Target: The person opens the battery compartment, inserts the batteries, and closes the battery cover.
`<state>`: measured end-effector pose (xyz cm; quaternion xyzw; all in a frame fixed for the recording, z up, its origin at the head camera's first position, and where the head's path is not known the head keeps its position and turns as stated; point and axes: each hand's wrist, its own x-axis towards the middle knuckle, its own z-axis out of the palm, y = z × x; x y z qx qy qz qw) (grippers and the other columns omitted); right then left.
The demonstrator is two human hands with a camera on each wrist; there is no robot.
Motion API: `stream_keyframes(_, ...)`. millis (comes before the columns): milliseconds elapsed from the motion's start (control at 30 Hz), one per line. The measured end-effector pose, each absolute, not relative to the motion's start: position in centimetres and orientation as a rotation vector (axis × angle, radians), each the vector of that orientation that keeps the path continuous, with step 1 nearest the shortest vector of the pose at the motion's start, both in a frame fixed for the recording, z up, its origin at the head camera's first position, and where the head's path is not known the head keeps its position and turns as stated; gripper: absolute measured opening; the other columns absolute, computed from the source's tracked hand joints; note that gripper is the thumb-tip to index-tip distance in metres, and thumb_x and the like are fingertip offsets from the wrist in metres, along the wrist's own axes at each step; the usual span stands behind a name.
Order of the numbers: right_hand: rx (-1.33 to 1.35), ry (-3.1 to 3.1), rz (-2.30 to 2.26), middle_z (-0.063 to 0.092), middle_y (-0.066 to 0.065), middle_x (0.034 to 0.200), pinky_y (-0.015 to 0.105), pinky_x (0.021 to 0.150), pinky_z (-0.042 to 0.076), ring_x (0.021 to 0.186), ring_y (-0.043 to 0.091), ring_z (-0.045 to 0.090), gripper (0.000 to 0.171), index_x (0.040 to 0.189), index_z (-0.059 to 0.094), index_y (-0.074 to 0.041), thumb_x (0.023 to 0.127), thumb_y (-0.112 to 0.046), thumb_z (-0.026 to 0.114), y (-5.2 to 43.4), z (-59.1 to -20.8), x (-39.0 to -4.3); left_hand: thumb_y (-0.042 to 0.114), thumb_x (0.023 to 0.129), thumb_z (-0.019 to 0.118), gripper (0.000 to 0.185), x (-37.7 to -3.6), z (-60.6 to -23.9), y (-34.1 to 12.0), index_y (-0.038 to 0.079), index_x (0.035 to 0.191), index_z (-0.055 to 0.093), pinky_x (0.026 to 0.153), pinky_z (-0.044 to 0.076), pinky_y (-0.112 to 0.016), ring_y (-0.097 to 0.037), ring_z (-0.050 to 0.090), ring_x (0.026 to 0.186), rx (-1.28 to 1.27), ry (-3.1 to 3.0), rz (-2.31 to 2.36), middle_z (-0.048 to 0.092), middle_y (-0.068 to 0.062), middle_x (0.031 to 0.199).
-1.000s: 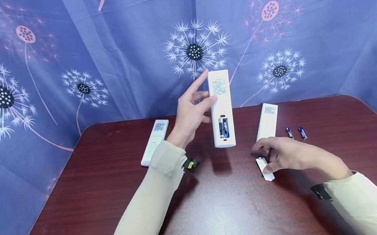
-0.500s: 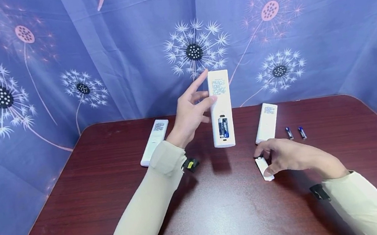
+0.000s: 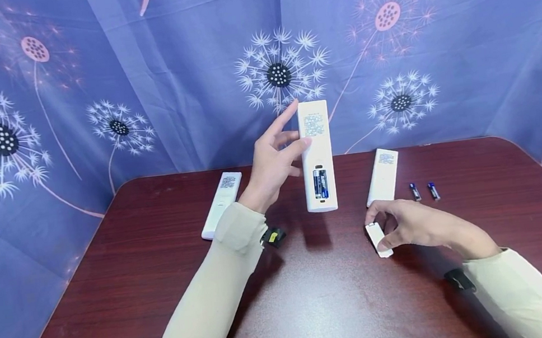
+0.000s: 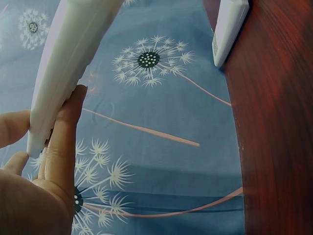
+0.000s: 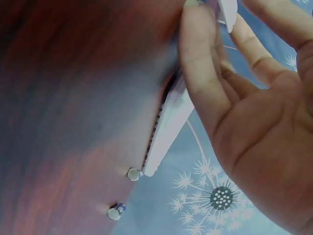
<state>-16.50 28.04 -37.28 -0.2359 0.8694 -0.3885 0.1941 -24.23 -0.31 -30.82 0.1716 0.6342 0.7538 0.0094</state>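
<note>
My left hand (image 3: pixel 272 163) grips a white remote control (image 3: pixel 317 152) by its left edge, holding it upright above the table with its back facing me. Two blue-and-black batteries (image 3: pixel 321 184) sit side by side in its uncovered compartment. In the left wrist view the remote (image 4: pixel 68 54) appears edge-on, between thumb and fingers. Further right, my right hand (image 3: pixel 417 221) pinches a small white battery cover (image 3: pixel 376 238) by its ends, low over the table. The right wrist view shows the palm (image 5: pixel 264 137), with only part of the cover (image 5: pixel 229 12) at the top edge.
A second white remote (image 3: pixel 222 204) lies face down at left on the brown table (image 3: pixel 139 298). Another remote (image 3: pixel 383 175) lies just beyond my right hand, with two loose batteries (image 3: pixel 415 192) to its right. A blue dandelion-print curtain (image 3: pixel 186 61) hangs behind.
My right hand's fingers have closed on the battery cover, which has shifted slightly up in the view. The left hand and its remote have stayed almost still.
</note>
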Motion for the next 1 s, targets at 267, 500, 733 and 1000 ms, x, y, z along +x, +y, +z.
stream_keyframes(267,-0.595,2.316,-1.271,0.063,0.009,0.087,0.031,0.059,0.057,0.070,0.021,0.062,0.042,0.122,0.058,0.001,0.087,0.008,0.081,28.0,-37.6,-16.5,0.001,0.100,0.071,0.068,-24.2,-30.8,-0.4,0.042,0.152,0.059,0.058,0.062,-0.039,-0.027,0.070,0.094,0.543,1.980,2.352,0.067,-0.014,0.116)
stream_keyframes(500,-0.619,2.305,-1.362,0.063,0.014,0.089,0.040,0.063,0.064,0.074,0.026,0.070,0.038,0.124,0.057,0.003,0.091,0.011,0.075,28.0,-37.5,-16.6,0.002,0.100,0.071,0.068,-24.2,-30.8,-0.3,0.042,0.153,0.059,0.057,0.062,-0.040,-0.026,0.070,0.093,0.537,1.984,2.352,0.067,-0.013,0.116)
stream_keyframes(733,-0.688,2.315,-1.490,0.064,0.019,0.092,0.048,0.062,0.065,0.077,0.027,0.074,0.040,0.126,0.057,0.003,0.092,0.009,0.076,28.0,-37.0,-16.5,0.001,0.100,0.071,0.068,-24.1,-30.8,-0.3,0.043,0.152,0.059,0.058,0.062,-0.040,-0.026,0.070,0.093,0.532,1.976,2.349,0.067,-0.014,0.116)
stream_keyframes(1000,-0.700,2.485,-1.561,0.065,0.019,0.093,0.048,0.058,0.064,0.072,0.029,0.073,0.041,0.126,0.062,-0.002,0.090,0.008,0.080,27.1,-35.7,-16.4,0.001,0.100,0.071,0.069,-24.1,-30.8,-0.2,0.042,0.154,0.057,0.060,0.063,-0.042,-0.027,0.070,0.097,0.543,1.984,2.341,0.066,-0.014,0.117)
